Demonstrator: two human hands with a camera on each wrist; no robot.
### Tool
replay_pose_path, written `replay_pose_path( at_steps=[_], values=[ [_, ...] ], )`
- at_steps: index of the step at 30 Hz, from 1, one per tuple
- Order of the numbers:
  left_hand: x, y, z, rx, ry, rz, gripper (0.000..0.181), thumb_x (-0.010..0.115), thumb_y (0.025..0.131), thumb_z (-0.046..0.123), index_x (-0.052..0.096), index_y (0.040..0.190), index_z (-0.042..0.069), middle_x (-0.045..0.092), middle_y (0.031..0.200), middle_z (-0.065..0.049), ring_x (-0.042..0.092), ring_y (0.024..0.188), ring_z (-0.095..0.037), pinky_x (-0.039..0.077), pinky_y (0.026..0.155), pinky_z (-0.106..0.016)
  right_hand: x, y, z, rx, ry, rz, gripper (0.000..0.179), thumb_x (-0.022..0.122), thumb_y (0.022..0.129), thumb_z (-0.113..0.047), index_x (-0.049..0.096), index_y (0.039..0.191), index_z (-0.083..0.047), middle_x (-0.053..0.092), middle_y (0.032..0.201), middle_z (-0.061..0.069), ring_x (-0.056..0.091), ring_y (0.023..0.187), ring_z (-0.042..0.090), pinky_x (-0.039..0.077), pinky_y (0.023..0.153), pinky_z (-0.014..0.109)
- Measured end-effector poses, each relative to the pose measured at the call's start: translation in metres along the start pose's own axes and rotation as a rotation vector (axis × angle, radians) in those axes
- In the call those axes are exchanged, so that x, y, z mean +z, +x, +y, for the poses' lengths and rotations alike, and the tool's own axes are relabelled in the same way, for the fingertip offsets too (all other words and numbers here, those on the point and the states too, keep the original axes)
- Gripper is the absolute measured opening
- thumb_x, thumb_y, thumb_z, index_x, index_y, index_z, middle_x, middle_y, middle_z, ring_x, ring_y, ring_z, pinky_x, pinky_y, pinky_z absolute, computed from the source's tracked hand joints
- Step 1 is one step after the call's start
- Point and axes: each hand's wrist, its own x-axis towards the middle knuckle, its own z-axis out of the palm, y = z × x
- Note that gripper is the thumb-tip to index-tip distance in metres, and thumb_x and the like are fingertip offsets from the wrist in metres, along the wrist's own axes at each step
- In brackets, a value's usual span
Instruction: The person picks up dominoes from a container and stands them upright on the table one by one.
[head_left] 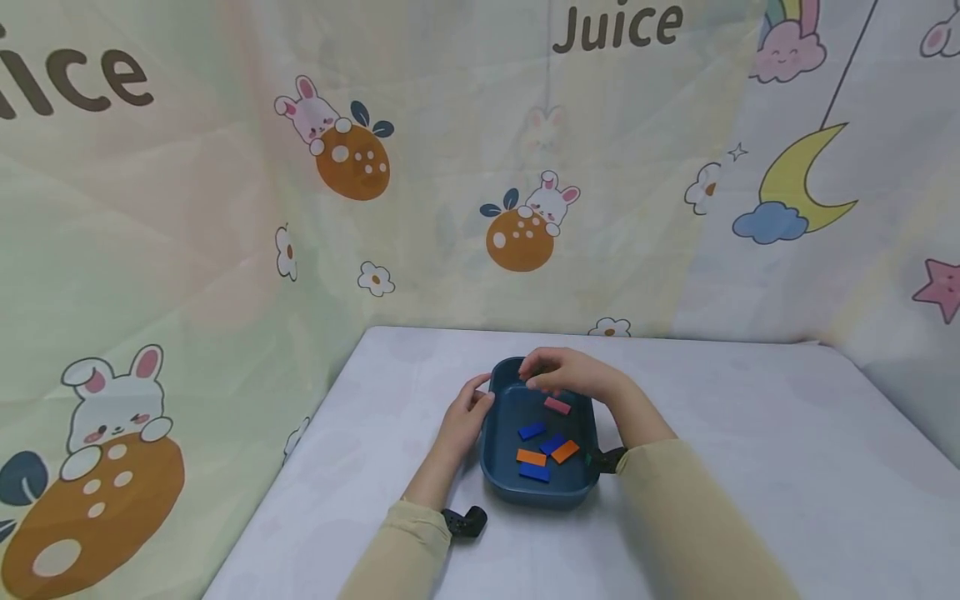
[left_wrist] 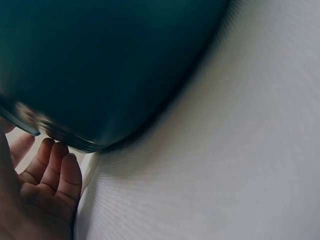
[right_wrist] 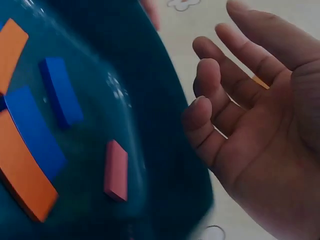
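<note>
On the white-covered table [head_left: 757, 475], the dark teal, rounded rectangular tray, plastic by its look [head_left: 536, 498], is sitting in front of the person, its length running away from them; its raised walls are enclosing six small blocks and presumably serving to stop them from straying. The left hand [head_left: 460, 422] is resting against the tray's left side near the far corner, its fingers lightly bent and touching the rim rather than clamping it, apparently for steadying the tray from the side; the right hand [head_left: 573, 372] is hovering over the far end, its fingers loosely curved, and the right wrist view is showing nothing between them. Just nearer than that hand, the pink rectangular block [head_left: 557, 405] is lying by itself on the tray floor; the three blue rectangular blocks [head_left: 532, 431] and the two orange rectangular blocks [head_left: 532, 457] are lying flat towards the middle and near end, some of them side by side and turned at differing angles, which is suggesting loose placing rather than careful lining up; the right hand's raised position is leaving all six blocks visible from above.
</note>
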Motion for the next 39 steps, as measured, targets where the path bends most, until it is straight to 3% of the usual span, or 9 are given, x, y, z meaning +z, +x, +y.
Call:
replay_pose_path(
  at_steps=[8,15,28,39],
  values=[
    [-0.002,0.001,-0.002,0.005,-0.001,-0.007,0.042,0.051,0.099,0.047,0.05,0.14,0.037,0.062,0.106,-0.002,0.057,0.086,-0.018,0.046,0.074,-0.031,0.025,0.021,0.008,0.11,-0.084,-0.118,0.027,0.068,0.093,-0.026,0.065,0.117,-0.015,0.063,0.094,0.004,0.056,0.072,0.024,0.048,0.064,0.038],
    [-0.001,0.002,-0.002,0.01,-0.008,-0.016,0.039,0.05,0.1,0.044,0.05,0.139,0.04,0.063,0.108,-0.001,0.057,0.089,-0.019,0.047,0.076,-0.032,0.04,0.026,0.018,0.163,-0.107,-0.181,0.017,0.072,0.09,-0.02,0.066,0.105,-0.015,0.061,0.094,0.004,0.055,0.072,0.02,0.048,0.066,0.03],
    [-0.003,0.001,0.0,0.008,-0.012,-0.018,0.04,0.05,0.101,0.041,0.049,0.141,0.038,0.063,0.107,-0.002,0.058,0.088,-0.019,0.047,0.075,-0.031,0.048,0.032,0.019,0.19,-0.266,-0.107,0.015,0.074,0.089,-0.021,0.069,0.103,-0.021,0.063,0.096,0.0,0.06,0.079,0.018,0.052,0.072,0.03],
    [-0.002,0.001,-0.001,0.008,-0.005,-0.02,0.04,0.05,0.101,0.042,0.05,0.141,0.038,0.063,0.107,-0.002,0.057,0.087,-0.018,0.047,0.074,-0.031,0.052,0.032,0.016,0.163,-0.383,-0.082,0.013,0.075,0.087,-0.021,0.068,0.098,-0.02,0.063,0.092,-0.003,0.057,0.085,0.016,0.05,0.08,0.034]
  ],
)
